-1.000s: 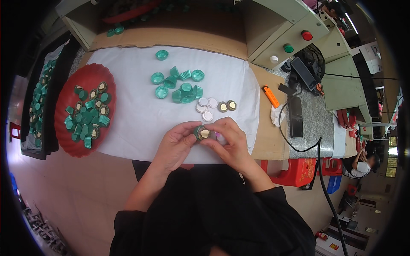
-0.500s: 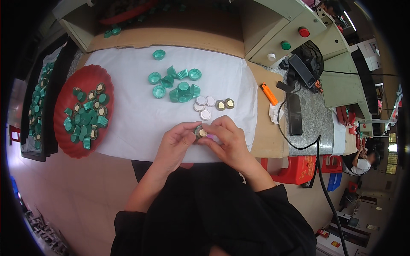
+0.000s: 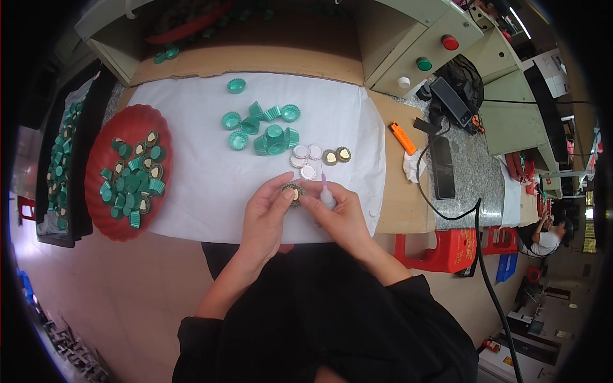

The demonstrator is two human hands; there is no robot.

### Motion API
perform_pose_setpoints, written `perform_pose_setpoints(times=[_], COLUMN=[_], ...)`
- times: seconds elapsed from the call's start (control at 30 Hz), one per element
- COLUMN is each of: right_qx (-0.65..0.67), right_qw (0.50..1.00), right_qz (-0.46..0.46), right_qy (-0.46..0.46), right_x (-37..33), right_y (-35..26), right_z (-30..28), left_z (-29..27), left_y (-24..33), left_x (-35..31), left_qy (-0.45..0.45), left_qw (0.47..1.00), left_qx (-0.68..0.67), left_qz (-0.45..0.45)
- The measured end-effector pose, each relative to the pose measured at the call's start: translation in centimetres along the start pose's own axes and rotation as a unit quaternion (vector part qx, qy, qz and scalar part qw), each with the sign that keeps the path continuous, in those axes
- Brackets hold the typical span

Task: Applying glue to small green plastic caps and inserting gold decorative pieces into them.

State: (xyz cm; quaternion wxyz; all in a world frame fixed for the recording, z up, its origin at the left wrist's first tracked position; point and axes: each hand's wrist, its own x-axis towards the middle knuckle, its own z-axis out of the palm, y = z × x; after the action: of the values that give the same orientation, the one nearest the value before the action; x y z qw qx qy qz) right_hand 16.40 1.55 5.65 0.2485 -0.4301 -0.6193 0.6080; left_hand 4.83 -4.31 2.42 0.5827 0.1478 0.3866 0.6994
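My left hand (image 3: 266,207) is closed, with thumb and fingers pinching a small dark bottle-cap-like disc (image 3: 292,193) with a fluted rim and a pale gold centre. My right hand (image 3: 345,216) is closed on a small clear squeeze bottle (image 3: 327,198) with a thin purple tip, which points away from me. The right thumb and index finger also reach to the disc's right edge. Just beyond lie several white round caps (image 3: 308,172). Two dark caps with gold centres (image 3: 329,157) sit to their right.
Green fluted cups (image 3: 274,139) lie on the white sheet (image 3: 198,147). To the left stand a red scalloped plate (image 3: 102,210) of green pieces and a black tray (image 3: 80,220). On the right are an orange cutter (image 3: 402,138), a phone (image 3: 442,167), a black cable (image 3: 477,236) and a red stool (image 3: 440,252).
The purple tip has come away from the disc and now points upward, the bottle tucked in my right hand. My right thumb and index finger have moved onto the disc.
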Motion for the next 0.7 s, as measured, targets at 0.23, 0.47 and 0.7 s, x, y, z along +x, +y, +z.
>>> perform_pose_setpoints(times=[0.23,0.47,0.7], right_qx=[0.137,0.284,0.346], right_qw=[0.989,0.955,0.934], right_qz=[0.052,0.079,0.090], right_qy=[0.007,0.006,-0.003], right_x=[0.4,0.3,0.6], right_y=[0.3,1.1,1.2], right_z=[0.7,1.3,1.8], left_z=[0.5,0.3,0.1], left_y=[-0.3,0.2,-0.1], left_x=[0.4,0.2,0.4], left_qy=[-0.035,0.009,-0.005], left_qw=[0.998,0.997,0.999], left_qx=[0.012,0.064,0.028], left_qz=[0.044,0.044,0.038])
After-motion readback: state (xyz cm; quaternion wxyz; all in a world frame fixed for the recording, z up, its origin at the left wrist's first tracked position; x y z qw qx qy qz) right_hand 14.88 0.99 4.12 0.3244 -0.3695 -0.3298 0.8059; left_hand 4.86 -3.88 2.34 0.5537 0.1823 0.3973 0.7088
